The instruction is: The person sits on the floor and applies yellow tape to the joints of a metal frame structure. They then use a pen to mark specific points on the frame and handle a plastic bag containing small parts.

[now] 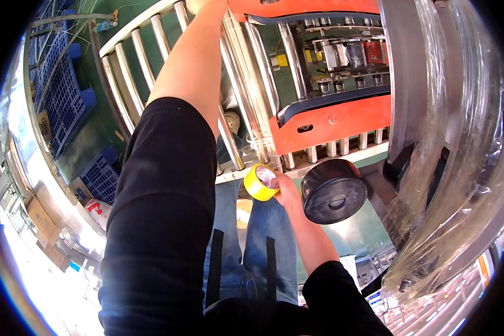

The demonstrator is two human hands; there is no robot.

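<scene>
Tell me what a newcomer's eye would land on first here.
Probably the bright yellow tape roll in the right hand, near the centre of the view. Next would come the orange-red panels along the metal roller conveyor at the top, and the black cylindrical part just right of that hand.

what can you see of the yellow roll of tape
The yellow roll of tape is a short, wide ring with a smooth, shiny outer band that looks like plastic. Its paler inner core shows through the open hole, with faint reddish marks. It sits tilted, the hole turned partly up. The right hand grips its right side, a digit reaching into the hole. It is near the conveyor's metal rollers; whether it touches the conveyor is unclear.
</scene>
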